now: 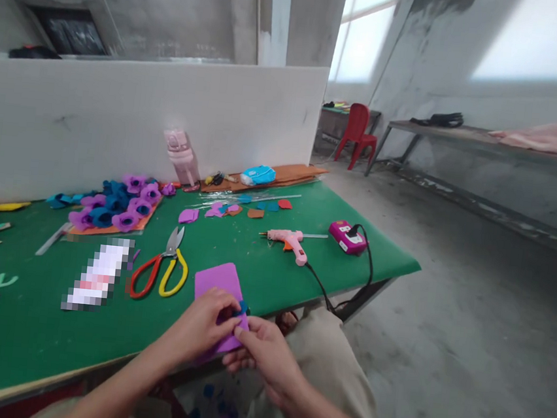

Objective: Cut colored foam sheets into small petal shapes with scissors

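A purple foam sheet [219,281] lies at the front edge of the green table, partly under my hands. My left hand [209,317] rests over it with fingers curled around a small blue piece [242,307]. My right hand [261,348] pinches the purple sheet's near right corner between thumb and fingers. Scissors [171,261] with one red and one yellow handle lie to the left. Beyond my hands, a pink glue gun [291,240] rests on its side with a clear stick in its back.
Purple and blue foam flowers [128,204] stand at the back left. A magenta power socket [348,237] with a black cable sits at the right. Foam scraps [255,213], a pink phone-like stand [182,156] and a blue packet [258,175] are further back.
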### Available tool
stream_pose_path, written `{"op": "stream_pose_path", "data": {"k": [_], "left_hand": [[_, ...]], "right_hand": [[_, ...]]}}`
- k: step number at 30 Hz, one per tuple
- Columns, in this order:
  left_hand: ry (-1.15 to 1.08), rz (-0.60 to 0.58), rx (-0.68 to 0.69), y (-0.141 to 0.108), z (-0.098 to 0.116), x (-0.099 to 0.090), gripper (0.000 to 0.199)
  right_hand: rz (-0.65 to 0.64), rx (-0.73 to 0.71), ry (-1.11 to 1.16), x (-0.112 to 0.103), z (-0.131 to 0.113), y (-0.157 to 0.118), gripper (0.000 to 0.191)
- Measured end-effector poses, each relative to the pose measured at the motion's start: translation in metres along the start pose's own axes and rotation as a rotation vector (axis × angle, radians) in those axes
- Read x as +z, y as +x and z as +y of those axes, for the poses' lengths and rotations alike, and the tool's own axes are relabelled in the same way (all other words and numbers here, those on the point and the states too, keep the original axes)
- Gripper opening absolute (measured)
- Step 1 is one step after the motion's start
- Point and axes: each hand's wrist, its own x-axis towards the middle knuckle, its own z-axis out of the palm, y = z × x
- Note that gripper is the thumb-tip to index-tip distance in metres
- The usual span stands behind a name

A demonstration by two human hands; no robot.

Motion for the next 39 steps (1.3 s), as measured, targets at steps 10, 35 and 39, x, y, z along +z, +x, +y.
{"op": "stream_pose_path", "data": {"k": [10, 35, 39], "left_hand": [[0.264, 0.406, -0.029, 0.096, -0.074, -0.064, 0.025], [0.624, -0.016, -0.442, 0.156, -0.186, -0.141, 0.030], [0.648, -0.029, -0.420, 0.149, -0.184, -0.114, 0.031]], "right_hand": [[-0.079, -0.159, -0.183, 0.008, -0.074, 0.057, 0.039], [-0.045, -0.529, -0.863, -0.011, -0.060, 0.045, 0.042], [-0.052, -0.521, -0.865, -0.008, -0.059, 0.044, 0.039]]}}
